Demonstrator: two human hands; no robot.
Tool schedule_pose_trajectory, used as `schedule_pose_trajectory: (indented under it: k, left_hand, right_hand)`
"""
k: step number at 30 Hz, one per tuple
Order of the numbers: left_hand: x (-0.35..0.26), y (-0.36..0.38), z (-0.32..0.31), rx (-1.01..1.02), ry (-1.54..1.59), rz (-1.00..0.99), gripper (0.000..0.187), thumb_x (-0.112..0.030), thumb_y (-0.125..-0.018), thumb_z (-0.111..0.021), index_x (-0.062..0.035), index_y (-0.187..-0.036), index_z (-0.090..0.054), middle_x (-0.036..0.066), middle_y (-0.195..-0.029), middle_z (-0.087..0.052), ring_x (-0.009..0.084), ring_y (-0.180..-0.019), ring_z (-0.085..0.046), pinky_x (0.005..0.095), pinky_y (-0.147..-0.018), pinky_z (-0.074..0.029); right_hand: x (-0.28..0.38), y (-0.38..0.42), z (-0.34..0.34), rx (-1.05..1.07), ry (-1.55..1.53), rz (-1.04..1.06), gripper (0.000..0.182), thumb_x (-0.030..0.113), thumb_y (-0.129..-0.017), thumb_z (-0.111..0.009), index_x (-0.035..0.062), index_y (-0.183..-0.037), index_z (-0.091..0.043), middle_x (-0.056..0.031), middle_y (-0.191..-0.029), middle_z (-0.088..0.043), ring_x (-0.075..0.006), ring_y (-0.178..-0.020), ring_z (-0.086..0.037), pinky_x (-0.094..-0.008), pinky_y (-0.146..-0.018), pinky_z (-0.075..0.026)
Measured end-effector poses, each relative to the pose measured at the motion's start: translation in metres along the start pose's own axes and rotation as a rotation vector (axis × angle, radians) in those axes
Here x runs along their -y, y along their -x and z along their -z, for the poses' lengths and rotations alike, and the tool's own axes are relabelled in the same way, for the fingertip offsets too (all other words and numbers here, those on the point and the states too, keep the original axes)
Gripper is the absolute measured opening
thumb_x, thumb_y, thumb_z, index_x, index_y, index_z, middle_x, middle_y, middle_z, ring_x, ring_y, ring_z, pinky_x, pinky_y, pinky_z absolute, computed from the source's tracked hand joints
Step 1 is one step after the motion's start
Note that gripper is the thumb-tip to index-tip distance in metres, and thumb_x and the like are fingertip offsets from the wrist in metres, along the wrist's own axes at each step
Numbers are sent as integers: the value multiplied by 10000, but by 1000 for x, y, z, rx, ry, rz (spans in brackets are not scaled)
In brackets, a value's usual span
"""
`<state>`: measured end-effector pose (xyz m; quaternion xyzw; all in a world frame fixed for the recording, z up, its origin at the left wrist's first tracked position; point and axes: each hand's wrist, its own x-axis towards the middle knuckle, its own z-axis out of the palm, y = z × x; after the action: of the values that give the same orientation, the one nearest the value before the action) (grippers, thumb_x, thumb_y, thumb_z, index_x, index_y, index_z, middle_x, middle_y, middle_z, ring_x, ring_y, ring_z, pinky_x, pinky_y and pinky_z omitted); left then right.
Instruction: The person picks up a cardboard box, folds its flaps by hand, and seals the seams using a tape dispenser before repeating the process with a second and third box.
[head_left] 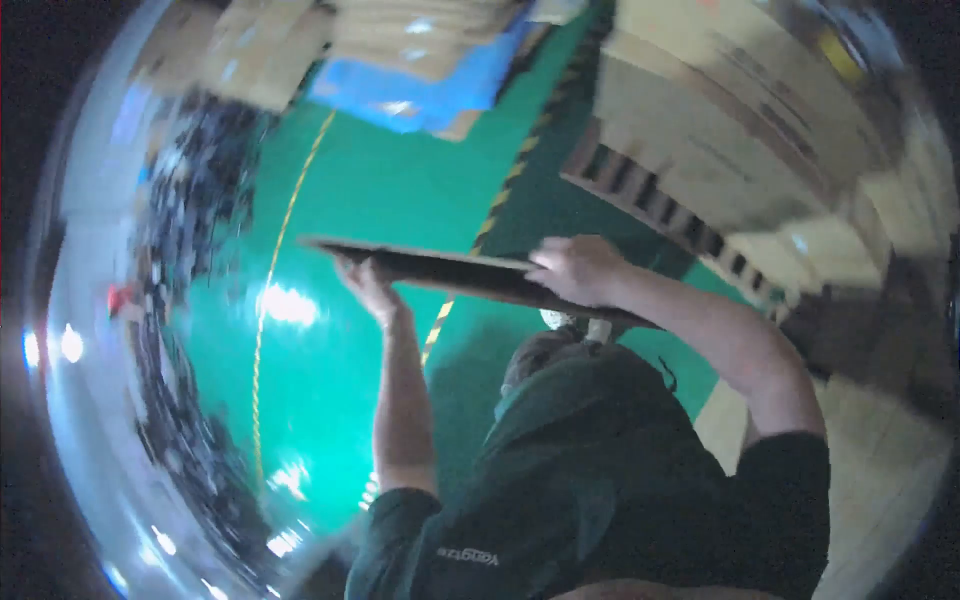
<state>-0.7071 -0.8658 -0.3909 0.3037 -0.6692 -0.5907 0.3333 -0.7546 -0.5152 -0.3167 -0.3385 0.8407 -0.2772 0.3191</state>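
Observation:
A long, flat dark board or panel point(450, 273) with a lighter edge is held out in front of the body, above the green floor. Near its left end, my left hand point(370, 288) grips it from below and the near side. My right hand point(578, 270) is closed over its upper edge, right of the middle. The board slopes slightly down to the right, and its right end passes beneath my right forearm. Motion blurs the fingers somewhat.
Large cardboard boxes point(700, 130) stand on pallets point(650, 195) at the upper right. More cardboard point(400, 35) and a blue sheet point(410, 90) lie at the top. Yellow-black tape point(510, 190) crosses the green floor point(350, 190). Blurred dark clutter point(210, 190) runs along the left.

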Motion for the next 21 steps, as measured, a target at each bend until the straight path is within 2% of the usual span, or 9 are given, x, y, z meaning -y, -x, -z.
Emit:
schedule_pose_trajectory:
  k: [1, 4, 6, 7, 10, 13, 16, 19, 21]
  left_hand:
    - [-14, 15, -16, -39, 79, 24, 703, -144, -818, -600, -105, -1479, -361, 39, -1365, -508, 161, -1136, -492, 342, -1008, -397]
    - [-57, 27, -9, 57, 47, 70, 738, -97, -705, -451, -79, -1435, -348, 36, -1033, -555, 130, -882, -485, 277, -824, -432]
    - [-65, 25, 4, 140, 8, 455, 675, -57, -671, -419, -226, -1323, -380, 25, -953, -542, 168, -831, -529, 413, -725, -507]
    - [-66, 26, 11, 151, 12, 564, 669, -47, -662, -411, -262, -1295, -388, 22, -933, -539, 177, -818, -540, 447, -700, -526]
    - [-61, 28, 30, 236, -16, 524, 577, -59, -645, -447, -169, -1212, -442, 40, -904, -603, 162, -757, -583, 373, -595, -524]
    - [-63, 29, 46, 131, -32, 532, 542, -23, -644, -434, -108, -1179, -444, 73, -832, -595, 167, -663, -586, 355, -509, -514]
    - [-68, 31, 64, 7, 18, 551, 406, 31, -622, -525, -99, -1005, -494, 118, -818, -631, 198, -669, -617, 406, -520, -570]
    - [-51, 37, 91, -83, 12, 541, 425, 9, -601, -391, -141, -981, -507, 12, -728, -484, 96, -608, -420, 290, -456, -430]
    - [-30, 49, 119, -138, -12, 456, 476, -12, -626, -466, -143, -1076, -546, -38, -668, -482, 42, -591, -364, 239, -449, -311]
  right_hand:
    - [1, 5, -1, -39, 136, 8, 400, 448, -996, -397, 100, -953, -591, -122, -945, -607, -399, -884, -615, -549, -721, -461]
    - [12, 3, -9, -124, 449, 68, 235, 286, -951, -515, 71, -859, -535, -124, -720, -590, -396, -616, -604, -535, -464, -438]
    - [24, 4, -9, 40, 454, 43, 109, 103, -867, -493, 56, -800, -565, -133, -686, -603, -336, -592, -619, -464, -501, -485]
    - [27, 6, -8, 97, 466, 38, 104, 58, -846, -488, 52, -785, -572, -135, -677, -607, -320, -586, -623, -446, -510, -497]
    - [31, 2, 6, 124, 530, -48, 275, 258, -922, -545, 46, -751, -588, -149, -753, -635, -374, -693, -621, -501, -608, -480]
    - [48, -10, 31, 166, 527, -94, 248, 298, -929, -583, 74, -843, -643, -126, -820, -675, -341, -741, -655, -457, -610, -508]
    - [49, -24, 45, 25, 609, 223, 256, 209, -907, -649, 74, -706, -567, -86, -630, -589, -268, -563, -603, -388, -480, -454]
    - [45, -41, 58, 82, 645, 148, 215, 168, -920, -632, 25, -760, -641, -135, -705, -660, -298, -631, -639, -406, -558, -497]
    - [34, -47, 70, 107, 664, 162, 233, 206, -921, -622, 34, -765, -632, -136, -727, -658, -318, -645, -635, -437, -554, -485]
